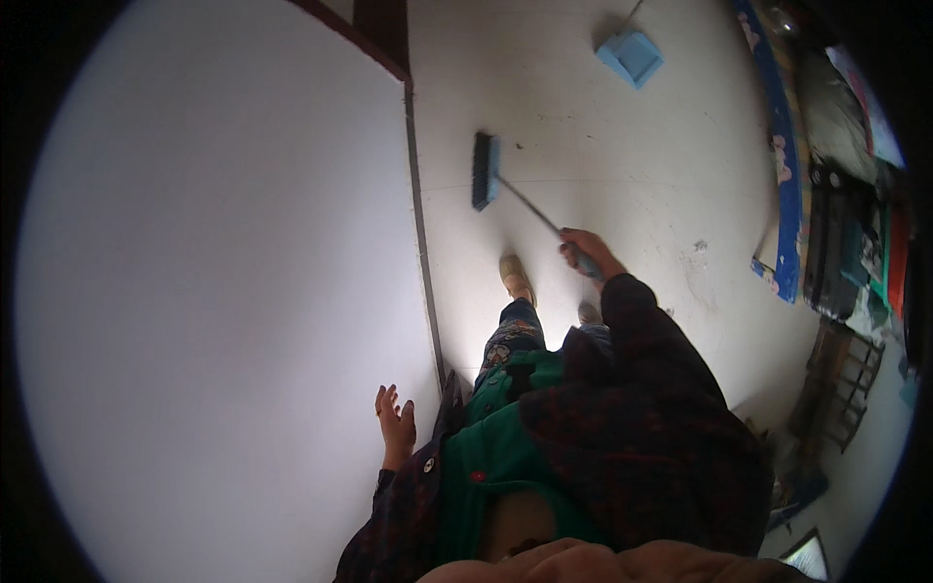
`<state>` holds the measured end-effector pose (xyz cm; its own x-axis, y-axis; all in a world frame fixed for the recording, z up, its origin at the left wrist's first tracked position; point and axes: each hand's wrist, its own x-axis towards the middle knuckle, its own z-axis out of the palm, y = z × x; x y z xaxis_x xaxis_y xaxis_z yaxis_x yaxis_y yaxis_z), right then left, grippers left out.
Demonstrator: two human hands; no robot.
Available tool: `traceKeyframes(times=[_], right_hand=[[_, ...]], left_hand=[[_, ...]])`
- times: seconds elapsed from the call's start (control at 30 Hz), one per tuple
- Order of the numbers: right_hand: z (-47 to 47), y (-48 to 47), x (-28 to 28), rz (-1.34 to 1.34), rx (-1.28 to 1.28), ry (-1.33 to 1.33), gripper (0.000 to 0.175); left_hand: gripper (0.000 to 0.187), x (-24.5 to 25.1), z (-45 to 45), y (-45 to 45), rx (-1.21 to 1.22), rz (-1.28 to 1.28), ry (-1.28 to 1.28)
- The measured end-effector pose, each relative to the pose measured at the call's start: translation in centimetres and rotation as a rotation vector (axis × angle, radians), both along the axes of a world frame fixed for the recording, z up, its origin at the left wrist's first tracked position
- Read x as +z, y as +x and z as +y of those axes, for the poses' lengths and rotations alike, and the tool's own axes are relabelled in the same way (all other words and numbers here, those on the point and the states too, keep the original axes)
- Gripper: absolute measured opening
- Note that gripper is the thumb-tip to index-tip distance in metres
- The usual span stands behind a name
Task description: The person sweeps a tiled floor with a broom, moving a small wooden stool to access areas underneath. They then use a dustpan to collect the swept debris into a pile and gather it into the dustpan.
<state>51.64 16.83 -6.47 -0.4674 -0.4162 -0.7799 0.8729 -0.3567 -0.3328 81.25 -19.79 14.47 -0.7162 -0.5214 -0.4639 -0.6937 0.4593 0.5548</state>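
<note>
My right hand [583, 251] is closed around the handle of a broom [487, 171]. The broom has a blue head with dark bristles, and its head lies on the pale floor ahead of my feet, near the base of the white wall. Small dark bits of dirt [519, 146] lie on the floor just right of the bristles. My left hand [396, 425] is raised beside the wall with its fingers apart and holds nothing. Farther ahead stands a light blue dustpan [631, 58] with a thin handle.
The white wall [240, 255] with a dark skirting strip [425, 277] runs along my left. On the right are a blue patterned board edge [787, 204], a black suitcase [832, 248], bags and a wooden rack [853, 386]. Dark smudges [700, 246] mark the floor.
</note>
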Motion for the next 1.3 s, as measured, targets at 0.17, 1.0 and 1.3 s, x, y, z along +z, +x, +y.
traceKeyframes(times=[0.17, 1.0, 1.3], right_hand=[[8.1, 2.1, 1.6, -0.111, -0.277, 0.159, 0.01], [14.8, 16.7, 0.7, -0.126, -0.634, 0.226, 0.038], [6.7, 20.2, 2.9, -0.033, -0.432, -0.034, 0.046]], left_hand=[[0.047, -1.2, -2.5, -6.8, -0.158, 0.024, 0.004], [0.042, 0.9, 3.2, -19.4, -0.622, -0.089, -0.004], [0.055, 1.7, 6.2, -23.1, -0.825, -0.042, -0.038]])
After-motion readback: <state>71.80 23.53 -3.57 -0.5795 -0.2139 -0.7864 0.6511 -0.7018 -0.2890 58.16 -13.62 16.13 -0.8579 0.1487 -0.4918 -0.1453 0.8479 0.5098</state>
